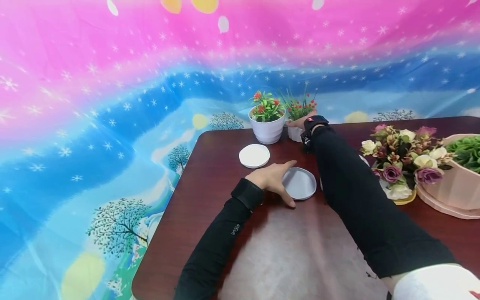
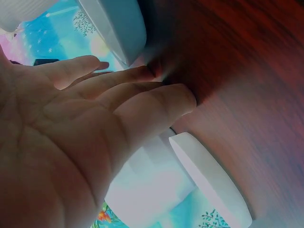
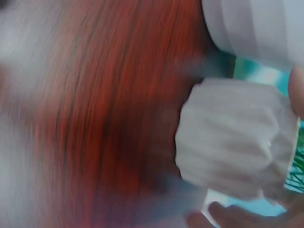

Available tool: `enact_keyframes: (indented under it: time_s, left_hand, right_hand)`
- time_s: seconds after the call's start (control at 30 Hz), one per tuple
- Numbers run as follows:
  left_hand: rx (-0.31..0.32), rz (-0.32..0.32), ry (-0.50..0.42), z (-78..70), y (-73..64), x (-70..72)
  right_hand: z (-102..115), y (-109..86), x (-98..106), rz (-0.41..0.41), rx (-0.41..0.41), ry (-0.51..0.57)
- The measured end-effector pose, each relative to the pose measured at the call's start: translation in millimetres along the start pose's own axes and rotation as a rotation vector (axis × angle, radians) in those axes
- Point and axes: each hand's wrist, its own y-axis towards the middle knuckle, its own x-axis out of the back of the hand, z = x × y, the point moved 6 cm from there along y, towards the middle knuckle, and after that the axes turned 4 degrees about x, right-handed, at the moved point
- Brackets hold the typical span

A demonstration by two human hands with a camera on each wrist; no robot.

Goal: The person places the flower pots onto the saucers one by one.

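At the back, my right hand (image 1: 303, 121) reaches round a small pleated whitish flower pot (image 3: 232, 140) with thin grass and red blooms (image 1: 300, 107). Thumb (image 3: 297, 92) and fingers lie on opposite sides near its rim. My left hand (image 1: 275, 178) is spread beside a grey saucer (image 1: 301, 184), its thumb and forefinger reaching along the saucer's near and far edges. In the left wrist view, the palm (image 2: 61, 128) and extended fingers show between the grey saucer (image 2: 118, 26) and a white saucer (image 2: 209, 173).
A ribbed white pot (image 1: 267, 130) with red-flowered leaves stands left of the small pot, behind the white saucer (image 1: 255, 156). To the right are purple and white roses (image 1: 406, 160) over a yellow saucer (image 1: 406, 199) and a pink planter (image 1: 453, 185). A patterned cloth (image 1: 131, 104) hangs behind.
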Motion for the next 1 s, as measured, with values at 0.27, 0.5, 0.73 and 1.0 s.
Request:
enact_keyframes:
  time_s: [0.27,0.5,0.73,1.0]
  left_hand:
    - [-0.051,-0.006,-0.006,-14.7,-11.3,-0.1]
    - [-0.013,0.002,0.002,-2.6,-7.2,2.4]
    - [0.002,-0.008,0.006,7.8,-0.3,0.4]
    - [-0.043,-0.026,0.004,-9.2,-16.1,5.3]
  right_hand:
    - [-15.9,17.1,10.4,-0.231,0.016,0.156]
    - [0.9,13.6,30.3,-0.281,0.02,0.104]
    - [10.3,3.1,49.4,-0.339,0.021,0.182]
    - [18.0,-13.8,58.8,-0.441,0.118,0.239]
